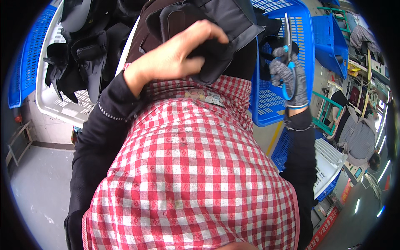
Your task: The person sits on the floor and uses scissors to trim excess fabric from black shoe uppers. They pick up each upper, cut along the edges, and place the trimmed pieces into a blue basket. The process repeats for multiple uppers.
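A black sewn fabric piece with padded flaps lies across my lap, over dark trousers and the top of a red-and-white checked apron. My bare left hand is above this piece, its fingers bent and the thumb held apart. The thumb is smeared by motion, and no cloth shows pinched between the fingers. My right hand, in a grey knitted glove, is closed around scissors with blue handles. Their blades point away from me, over the blue basket at my right.
At my left a white plastic basket holds several black fabric pieces. A blue basket with more dark pieces stands at my right, a blue bin beyond it. Farther right, other people sit near work tables.
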